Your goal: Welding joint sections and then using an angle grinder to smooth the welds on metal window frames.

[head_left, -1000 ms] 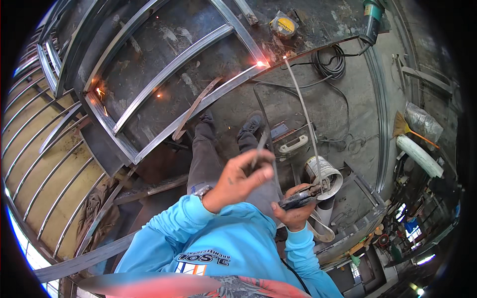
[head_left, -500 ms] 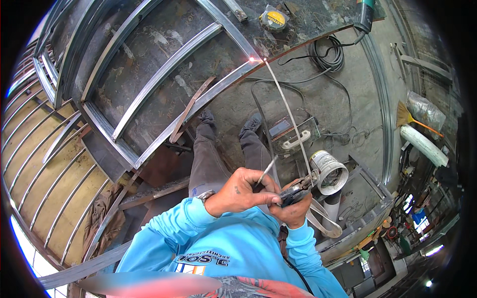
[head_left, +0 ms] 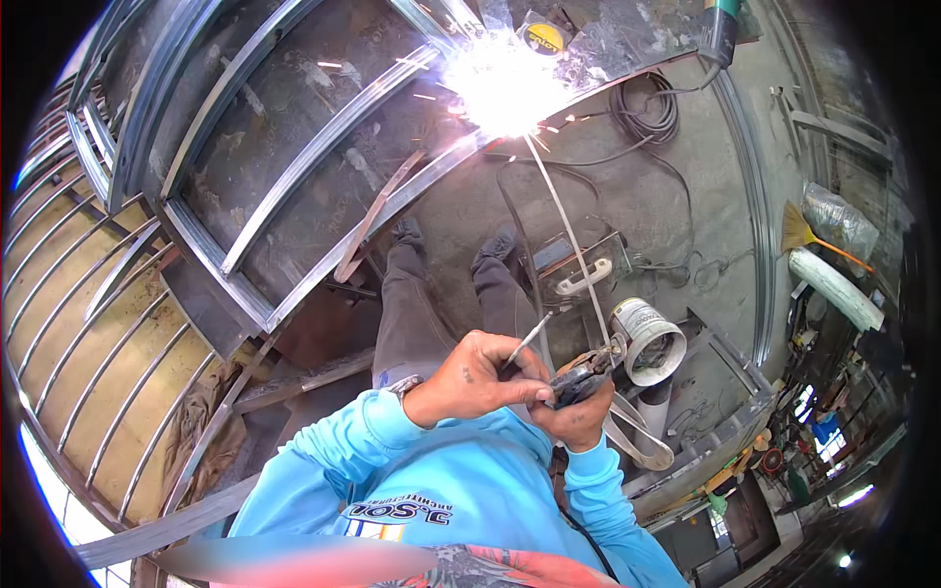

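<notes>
My right hand [head_left: 578, 416] is closed around a dark electrode holder [head_left: 585, 378]. From its jaws a long, thin welding rod [head_left: 566, 216] runs up to the metal frame [head_left: 333, 157]. A blinding white welding arc [head_left: 505, 83] burns where the rod meets the frame's corner and hides the joint. Sparks fly out around it. My left hand [head_left: 480, 374] is closed on a short thin rod [head_left: 533, 335], which sticks up between its fingers. The left thumb and fingertips also touch the side of the holder.
Beyond the table edge lies a coiled black cable [head_left: 644, 110]. A yellow tape measure [head_left: 542, 39] and a green-and-black power tool [head_left: 718, 34] lie on the table. A white bucket [head_left: 652, 343] stands near my right hand. Curved metal bars [head_left: 88, 382] rise at the left.
The small red glow at the rod's end has become a bright arc with flying sparks. The rod's far end has shifted slightly. Both hands stay nearly in place.
</notes>
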`<state>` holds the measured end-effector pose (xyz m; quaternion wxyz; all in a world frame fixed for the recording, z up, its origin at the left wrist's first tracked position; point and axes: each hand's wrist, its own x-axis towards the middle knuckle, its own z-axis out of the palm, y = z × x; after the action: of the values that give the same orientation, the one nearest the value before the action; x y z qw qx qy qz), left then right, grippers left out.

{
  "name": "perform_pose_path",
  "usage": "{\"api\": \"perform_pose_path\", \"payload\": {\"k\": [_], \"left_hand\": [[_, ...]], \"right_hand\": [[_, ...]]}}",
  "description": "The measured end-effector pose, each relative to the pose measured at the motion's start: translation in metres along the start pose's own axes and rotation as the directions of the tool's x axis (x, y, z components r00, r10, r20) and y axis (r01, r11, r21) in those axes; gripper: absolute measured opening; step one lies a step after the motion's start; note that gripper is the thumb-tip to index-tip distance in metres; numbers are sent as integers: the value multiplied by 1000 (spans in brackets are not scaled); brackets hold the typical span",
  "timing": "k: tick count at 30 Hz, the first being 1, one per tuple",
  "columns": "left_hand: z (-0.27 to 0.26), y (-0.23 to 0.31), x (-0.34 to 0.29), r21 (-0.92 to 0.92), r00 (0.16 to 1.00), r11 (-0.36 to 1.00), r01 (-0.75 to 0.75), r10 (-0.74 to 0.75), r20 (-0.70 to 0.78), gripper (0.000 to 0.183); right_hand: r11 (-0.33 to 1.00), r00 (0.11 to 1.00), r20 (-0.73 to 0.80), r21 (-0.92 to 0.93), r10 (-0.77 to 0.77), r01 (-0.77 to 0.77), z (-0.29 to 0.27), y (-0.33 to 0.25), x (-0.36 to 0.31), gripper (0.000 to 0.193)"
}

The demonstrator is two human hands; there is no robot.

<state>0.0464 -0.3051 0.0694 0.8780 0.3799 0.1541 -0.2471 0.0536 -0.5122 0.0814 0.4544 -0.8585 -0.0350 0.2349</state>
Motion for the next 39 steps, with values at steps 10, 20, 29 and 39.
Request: {"api": "perform_pose_path", "payload": {"k": [10,20,29,39], "left_hand": [[0,-6,0,9,995,996,-93,93,-21,14],[1,-5,-3,93,995,991,-96,98,-8,15],[-1,-8,1,193,982,963,-187,186,26,17],[-3,0,-6,92,965,961,-262,260,32,19]], "right_hand": [[997,999,1,-71,-41,41,-1,-2,6,56],[995,997,-22,54,-78,79,1,-3,5,53],[986,992,-14,-115,-124,121,-1,0,3,72],[982,982,-13,-14,-188,188,1,-22,18,42]]}}
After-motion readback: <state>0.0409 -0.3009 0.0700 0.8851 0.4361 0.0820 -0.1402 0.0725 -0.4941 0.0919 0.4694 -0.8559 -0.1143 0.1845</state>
